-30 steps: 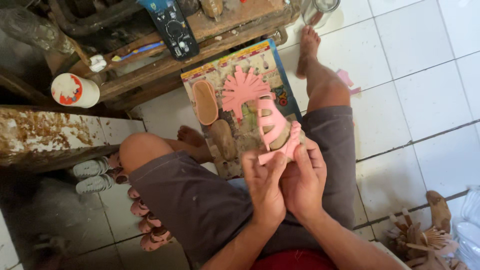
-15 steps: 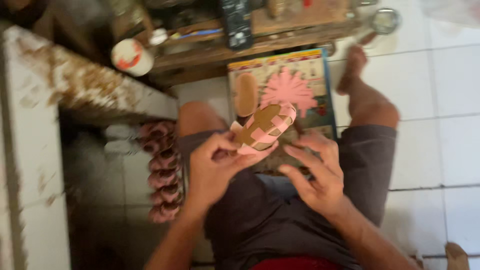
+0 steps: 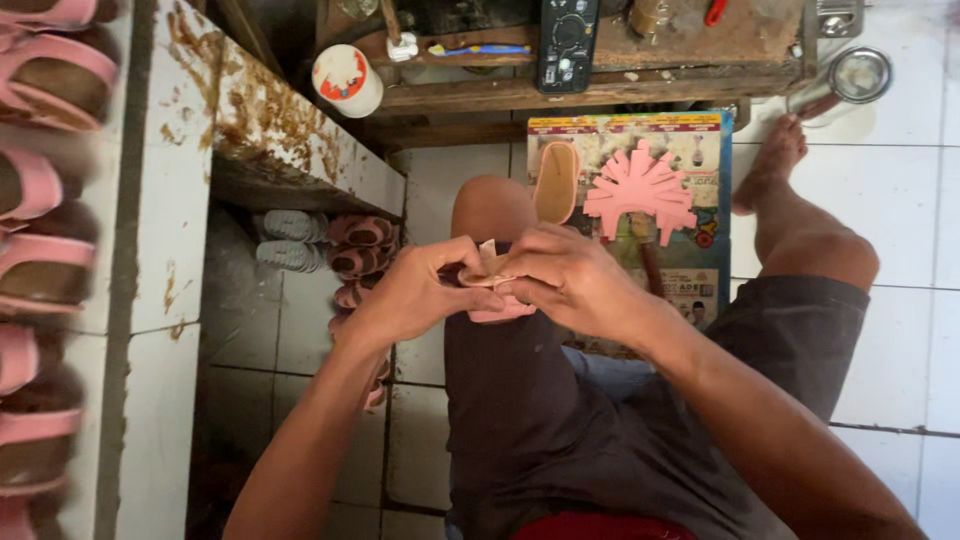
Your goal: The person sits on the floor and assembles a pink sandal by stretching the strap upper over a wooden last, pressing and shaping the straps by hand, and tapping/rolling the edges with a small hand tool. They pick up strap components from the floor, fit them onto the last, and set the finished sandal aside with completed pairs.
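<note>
Both hands closed on 1 pink sandal (image 3: 497, 290) over lap: left hand (image 3: 415, 295), right hand (image 3: 565, 280). Finished sandals (image 3: 45, 250) line white shelf (image 3: 160, 220); cut pink straps (image 3: 640, 190), loose insole (image 3: 556, 180) unused on floor.

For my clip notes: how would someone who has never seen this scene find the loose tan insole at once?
Start at the colourful printed board lying on the white tiled floor under the wooden bench. On its left part lies the flat, oval tan insole, just beyond the person's bent knee. The pink fan of cut straps beside it is spiky; the insole is smooth and rounded.
</note>
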### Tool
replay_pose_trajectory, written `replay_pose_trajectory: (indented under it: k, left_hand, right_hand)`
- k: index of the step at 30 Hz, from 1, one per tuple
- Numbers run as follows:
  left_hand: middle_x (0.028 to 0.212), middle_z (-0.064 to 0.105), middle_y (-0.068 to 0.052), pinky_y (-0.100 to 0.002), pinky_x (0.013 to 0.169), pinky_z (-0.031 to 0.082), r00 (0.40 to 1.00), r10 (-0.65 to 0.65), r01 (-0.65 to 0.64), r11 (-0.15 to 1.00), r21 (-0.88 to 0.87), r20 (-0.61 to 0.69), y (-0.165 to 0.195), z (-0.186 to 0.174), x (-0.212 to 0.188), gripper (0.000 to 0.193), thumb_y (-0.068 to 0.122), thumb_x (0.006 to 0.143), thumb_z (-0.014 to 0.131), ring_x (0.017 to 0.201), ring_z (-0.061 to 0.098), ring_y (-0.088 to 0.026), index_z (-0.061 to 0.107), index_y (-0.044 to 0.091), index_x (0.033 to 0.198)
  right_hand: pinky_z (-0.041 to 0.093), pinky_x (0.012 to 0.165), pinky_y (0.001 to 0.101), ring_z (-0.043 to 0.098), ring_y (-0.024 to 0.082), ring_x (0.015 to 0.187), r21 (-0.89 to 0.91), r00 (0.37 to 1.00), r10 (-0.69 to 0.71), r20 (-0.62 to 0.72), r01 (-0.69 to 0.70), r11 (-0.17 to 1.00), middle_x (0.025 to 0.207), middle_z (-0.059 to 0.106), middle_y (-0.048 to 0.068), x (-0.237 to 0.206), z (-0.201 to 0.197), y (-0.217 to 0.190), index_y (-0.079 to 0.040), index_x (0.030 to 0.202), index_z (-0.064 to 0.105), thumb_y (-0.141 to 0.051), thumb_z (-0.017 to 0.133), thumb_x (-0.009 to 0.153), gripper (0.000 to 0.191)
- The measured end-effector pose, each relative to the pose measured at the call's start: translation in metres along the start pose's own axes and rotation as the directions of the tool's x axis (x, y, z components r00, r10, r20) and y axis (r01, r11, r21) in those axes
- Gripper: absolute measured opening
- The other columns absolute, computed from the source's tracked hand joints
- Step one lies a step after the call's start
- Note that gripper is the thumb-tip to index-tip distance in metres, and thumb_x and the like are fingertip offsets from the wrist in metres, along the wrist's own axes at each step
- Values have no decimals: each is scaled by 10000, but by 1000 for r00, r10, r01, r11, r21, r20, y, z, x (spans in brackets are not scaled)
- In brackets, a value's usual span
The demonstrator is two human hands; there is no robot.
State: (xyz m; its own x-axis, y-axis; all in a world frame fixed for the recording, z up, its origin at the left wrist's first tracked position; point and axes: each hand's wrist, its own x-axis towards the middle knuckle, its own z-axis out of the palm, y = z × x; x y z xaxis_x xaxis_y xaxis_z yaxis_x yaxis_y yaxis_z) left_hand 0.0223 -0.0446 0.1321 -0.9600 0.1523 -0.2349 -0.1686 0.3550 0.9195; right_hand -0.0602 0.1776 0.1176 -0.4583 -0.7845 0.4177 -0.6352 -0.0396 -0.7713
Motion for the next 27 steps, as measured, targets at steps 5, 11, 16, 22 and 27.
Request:
replay_pose_trajectory:
  k: [5,11,16,22,27]
  left_hand:
    - [866,650,11,-239,776,516,996,85,-78,980,-183,30,-22,3,5,271,111,873,851,863,576,-38,597,24,839]
    - [844,709,11,-233,741,548,999,-30,27,975,-221,-12,-25,7,7,166,47,823,829,830,643,-40,667,14,814]
    - [857,701,-10,-237,751,523,1000,17,-16,990,-143,6,-25,5,9,170,32,817,843,840,619,-47,675,16,836]
    - [921,711,0,-239,850,551,997,65,-54,963,-265,33,-26,9,9,130,-7,838,792,920,641,-47,665,16,842]
    - [920,704,-9,-240,832,542,998,64,-57,961,-270,16,-23,11,8,142,-29,850,788,910,624,-50,652,11,841]
  right_hand:
    - [465,789,381,578,287,924,22,994,107,32,-107,994,939,587,93,0,7,13,-40,1014,662,-49,709,924,102]
    - [486,777,352,616,255,891,68,967,250,40,-252,965,939,625,98,-3,8,17,-47,1154,685,-81,683,976,180]
    - [565,879,316,705,197,1044,444,905,407,123,-417,793,1166,704,78,-4,0,13,-76,1355,624,-138,570,1075,291]
    - [500,807,394,630,284,943,43,973,183,138,-191,981,974,625,100,0,-7,1,-42,1059,692,-101,699,926,145]
    - [468,820,426,575,326,978,-75,981,177,83,-171,982,966,556,120,0,1,-6,-30,1015,631,-87,692,934,117]
